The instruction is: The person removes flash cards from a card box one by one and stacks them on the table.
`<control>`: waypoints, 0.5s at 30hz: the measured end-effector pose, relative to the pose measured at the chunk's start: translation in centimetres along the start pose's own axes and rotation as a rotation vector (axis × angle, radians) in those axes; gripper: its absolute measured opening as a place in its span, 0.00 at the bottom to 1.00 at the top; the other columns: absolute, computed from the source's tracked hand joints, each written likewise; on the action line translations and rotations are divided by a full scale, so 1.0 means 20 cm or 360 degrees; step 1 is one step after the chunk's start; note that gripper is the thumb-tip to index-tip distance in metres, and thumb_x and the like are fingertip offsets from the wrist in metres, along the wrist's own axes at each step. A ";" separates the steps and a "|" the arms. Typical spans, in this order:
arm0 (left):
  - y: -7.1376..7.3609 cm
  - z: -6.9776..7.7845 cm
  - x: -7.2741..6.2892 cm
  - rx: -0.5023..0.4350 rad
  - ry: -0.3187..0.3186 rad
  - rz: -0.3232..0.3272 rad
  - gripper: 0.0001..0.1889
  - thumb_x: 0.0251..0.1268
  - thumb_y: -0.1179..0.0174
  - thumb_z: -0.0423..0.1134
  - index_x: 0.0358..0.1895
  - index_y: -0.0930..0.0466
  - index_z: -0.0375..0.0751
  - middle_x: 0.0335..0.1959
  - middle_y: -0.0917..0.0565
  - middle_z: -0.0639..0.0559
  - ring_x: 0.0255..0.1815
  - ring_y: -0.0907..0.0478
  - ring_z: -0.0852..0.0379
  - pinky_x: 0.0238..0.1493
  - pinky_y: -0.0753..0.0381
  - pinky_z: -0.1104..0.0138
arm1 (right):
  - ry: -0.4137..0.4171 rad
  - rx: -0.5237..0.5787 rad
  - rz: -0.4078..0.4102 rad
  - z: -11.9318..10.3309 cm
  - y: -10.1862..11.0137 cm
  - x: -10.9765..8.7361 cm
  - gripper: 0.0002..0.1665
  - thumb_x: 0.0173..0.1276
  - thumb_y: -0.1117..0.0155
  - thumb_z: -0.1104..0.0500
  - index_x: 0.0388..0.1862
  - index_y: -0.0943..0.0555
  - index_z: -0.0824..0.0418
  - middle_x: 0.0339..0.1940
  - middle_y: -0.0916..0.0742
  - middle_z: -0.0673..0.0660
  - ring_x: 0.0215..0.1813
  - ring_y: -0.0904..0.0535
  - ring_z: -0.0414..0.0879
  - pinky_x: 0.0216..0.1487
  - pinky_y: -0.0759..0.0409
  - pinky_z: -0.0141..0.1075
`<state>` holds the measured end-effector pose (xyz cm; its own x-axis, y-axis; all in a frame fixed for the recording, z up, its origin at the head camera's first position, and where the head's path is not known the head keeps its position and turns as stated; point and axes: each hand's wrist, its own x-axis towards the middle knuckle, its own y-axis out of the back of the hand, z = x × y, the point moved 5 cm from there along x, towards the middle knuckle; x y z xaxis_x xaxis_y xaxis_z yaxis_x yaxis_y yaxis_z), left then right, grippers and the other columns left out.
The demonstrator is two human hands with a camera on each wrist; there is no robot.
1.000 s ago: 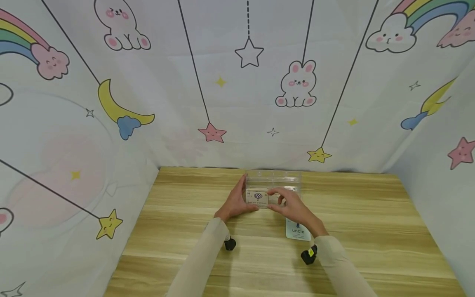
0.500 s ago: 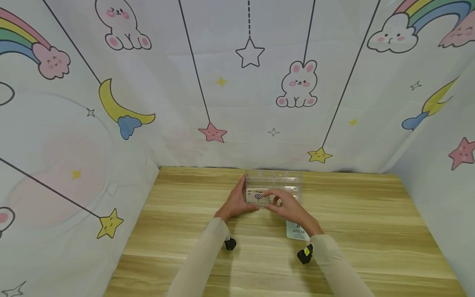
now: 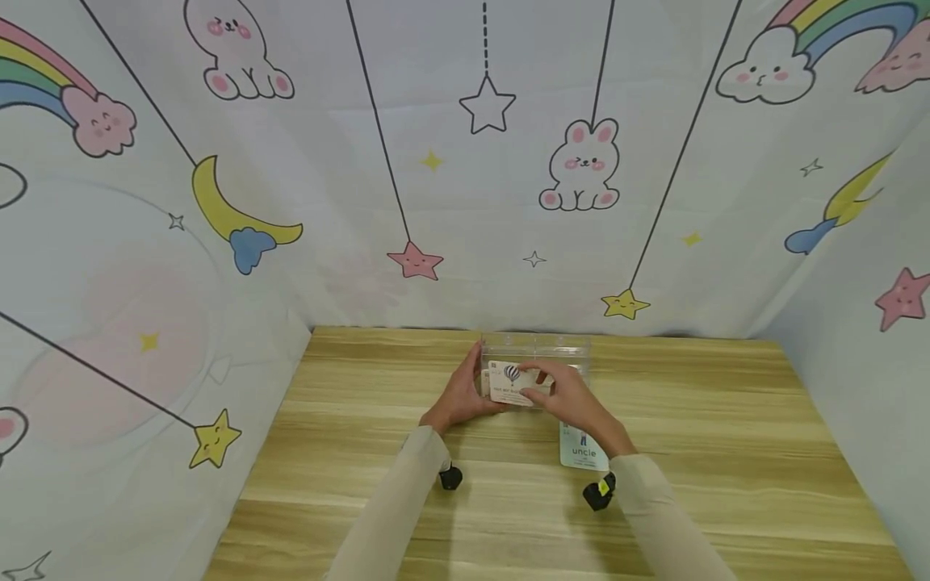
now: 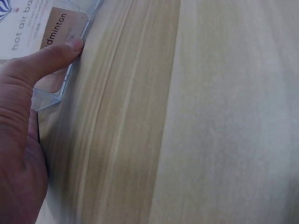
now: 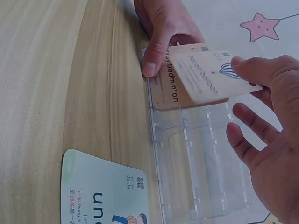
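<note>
My right hand (image 3: pixel 574 399) pinches a white word card (image 5: pixel 198 77) with a striped hot air balloon on it, thumb on its face. The card tilts in front of a tan badminton card (image 5: pixel 168 95), which stands in the front left of a clear plastic card rack (image 3: pixel 563 352). At the rack's left end my left hand (image 3: pixel 461 395) grips it. In the left wrist view the left thumb (image 4: pixel 58 53) lies over the rack's front edge, by the badminton card; its other fingers are mostly hidden.
A pale green "uncle" card (image 3: pixel 584 454) lies flat on the wooden table (image 3: pixel 363 452), in front of the rack and partly under the right forearm. Behind the rack hangs a white cartoon-printed cloth (image 3: pixel 472 202). More clear rows of the rack extend to the right.
The right hand has shifted its grip on the balloon card and raised it, tilting it rightward, baring the badminton card behind it. The left hand stays on the rack.
</note>
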<state>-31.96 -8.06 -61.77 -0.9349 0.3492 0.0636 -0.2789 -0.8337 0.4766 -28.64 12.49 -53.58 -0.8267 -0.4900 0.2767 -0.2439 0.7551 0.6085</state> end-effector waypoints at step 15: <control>0.00 -0.02 0.00 0.0012 0.0030 -0.0008 0.71 0.45 0.14 0.42 0.86 0.63 0.48 0.84 0.48 0.47 0.82 0.45 0.53 0.78 0.40 0.66 | -0.0101 0.0040 -0.0004 0.00 0.10 -0.09 0.30 0.65 0.23 0.66 0.67 0.20 0.58 0.63 0.16 0.57 0.42 0.14 0.45 0.40 0.12 0.37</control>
<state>-32.00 -8.20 -62.08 -0.9376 0.3449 0.0447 -0.2818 -0.8287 0.4835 -27.65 14.95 -52.81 -0.8563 -0.4640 0.2269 -0.2581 0.7648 0.5903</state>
